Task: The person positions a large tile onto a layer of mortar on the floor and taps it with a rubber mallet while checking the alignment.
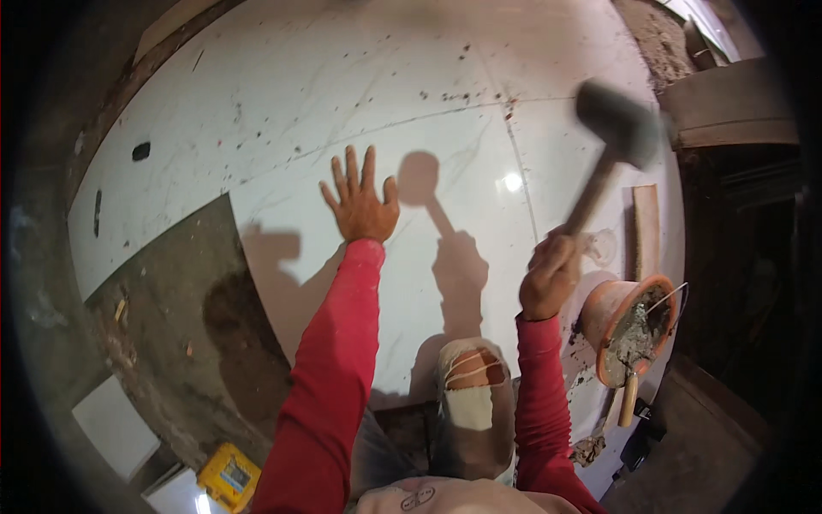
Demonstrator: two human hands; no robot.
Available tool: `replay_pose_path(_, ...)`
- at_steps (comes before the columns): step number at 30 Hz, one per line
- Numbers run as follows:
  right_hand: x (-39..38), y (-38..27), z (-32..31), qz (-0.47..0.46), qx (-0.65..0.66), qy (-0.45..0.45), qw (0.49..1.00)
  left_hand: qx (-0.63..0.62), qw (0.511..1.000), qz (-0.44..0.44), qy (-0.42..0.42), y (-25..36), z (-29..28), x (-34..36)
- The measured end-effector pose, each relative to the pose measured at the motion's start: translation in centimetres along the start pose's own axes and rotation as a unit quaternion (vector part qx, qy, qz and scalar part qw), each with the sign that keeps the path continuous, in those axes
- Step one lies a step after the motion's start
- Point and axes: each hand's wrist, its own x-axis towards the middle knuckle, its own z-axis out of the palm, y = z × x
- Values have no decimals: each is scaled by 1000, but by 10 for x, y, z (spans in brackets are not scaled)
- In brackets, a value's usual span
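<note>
With fingers spread, my left hand [364,201] lies over a white, grey-veined floor tile [385,317]. Whether its palm presses on the tile or hovers just above, I cannot tell. My right hand [550,274] is wrapped round the wooden handle of a mallet [612,124], its dark head raised above the tiles to the right and slightly blurred. Shadows of the mallet and my arm fall on the tile between my hands. Thin joints separate this tile from its neighbours.
At the right stands an orange bucket [604,321] of grey mortar, with a wooden-handled trowel [629,398] in it. A wooden strip [646,231] lies beyond. Bare concrete [171,291] borders the tile at left, near a yellow device [229,477]. Dark crumbs dot the far tiles.
</note>
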Motion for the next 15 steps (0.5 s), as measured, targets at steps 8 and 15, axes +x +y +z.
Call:
replay_pose_path(8,15,47,21,-129,-137,-88,978,-37,999,3,-4,6,-1,2)
replay_pose_path(15,2,101,23,-128,-260,-139,947,-66,998,-4,7,22,-1,9)
